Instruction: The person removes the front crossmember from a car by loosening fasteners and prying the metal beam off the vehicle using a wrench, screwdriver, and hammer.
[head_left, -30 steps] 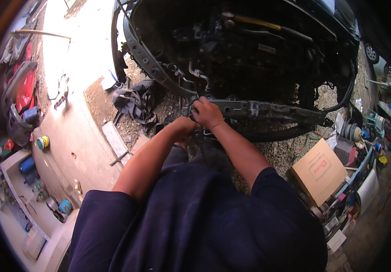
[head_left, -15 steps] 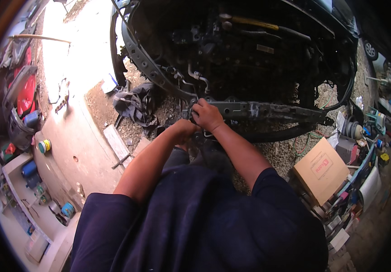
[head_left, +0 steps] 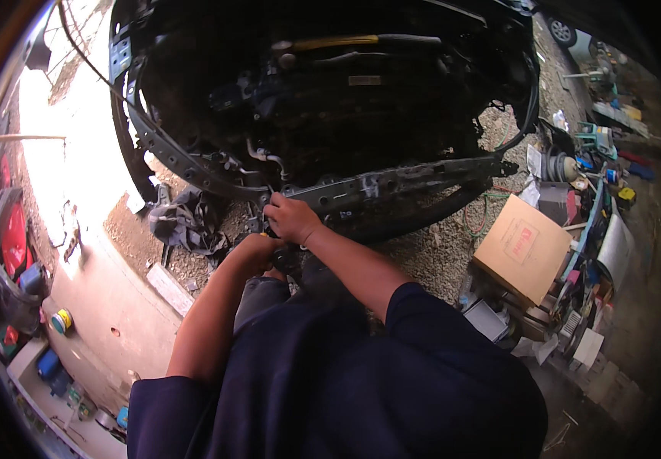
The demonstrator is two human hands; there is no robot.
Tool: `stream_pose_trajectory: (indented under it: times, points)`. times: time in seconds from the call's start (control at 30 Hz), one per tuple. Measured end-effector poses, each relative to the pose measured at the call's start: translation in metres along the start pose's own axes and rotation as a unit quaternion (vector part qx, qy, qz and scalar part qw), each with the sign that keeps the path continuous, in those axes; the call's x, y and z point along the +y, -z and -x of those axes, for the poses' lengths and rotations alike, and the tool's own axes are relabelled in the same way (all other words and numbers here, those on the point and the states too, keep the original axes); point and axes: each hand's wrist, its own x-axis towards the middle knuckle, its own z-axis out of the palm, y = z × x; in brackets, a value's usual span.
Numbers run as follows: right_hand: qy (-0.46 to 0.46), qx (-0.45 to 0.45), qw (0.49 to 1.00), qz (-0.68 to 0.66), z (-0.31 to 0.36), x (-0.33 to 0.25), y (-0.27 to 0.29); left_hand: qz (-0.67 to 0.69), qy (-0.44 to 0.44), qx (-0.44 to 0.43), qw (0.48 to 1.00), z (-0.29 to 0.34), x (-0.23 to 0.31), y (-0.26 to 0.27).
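The dark metal crossbar (head_left: 346, 193) of a car's front frame runs across in front of me, joined at its left end to a curved perforated rail (head_left: 163, 145). At that joint my right hand (head_left: 293, 219) is closed, its fingers curled against the metal; whatever they pinch is hidden. Just below and to the left, my left hand (head_left: 254, 254) is closed beneath the joint, with its fingertips out of sight. Behind the crossbar, metal pipes (head_left: 269, 159) stand in the dark engine bay. A black curved bar (head_left: 414, 224) lies under the crossbar.
A crumpled dark cloth bundle (head_left: 187, 222) lies on gravel to the left, beside a pale board (head_left: 169, 289). To the right stands a cardboard box (head_left: 522, 251) next to piled tools and parts. A small tin (head_left: 61, 321) sits on the concrete slab (head_left: 120, 306).
My view has turned, so the car frame and both hands sit further left and lower in the picture. Both hands stay closed at the same joint of the frame.
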Motion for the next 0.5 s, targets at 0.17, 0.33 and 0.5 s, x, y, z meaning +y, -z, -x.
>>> stream_pose_trajectory:
  times: [0.17, 0.33, 0.5]
  points:
    - [-0.014, 0.024, 0.999, -0.031, 0.003, -0.005, 0.007, -0.114, -0.037, -0.035, 0.992, 0.015, 0.025, -0.001]
    - [-0.007, 0.016, 1.000, -0.012, 0.003, 0.002, 0.000, -0.047, 0.011, -0.027, 0.998, 0.022, 0.036, -0.003]
    - [-0.002, 0.025, 1.000, -0.013, 0.004, -0.001, 0.002, 0.086, 0.059, 0.020, 0.994, 0.035, 0.045, -0.003]
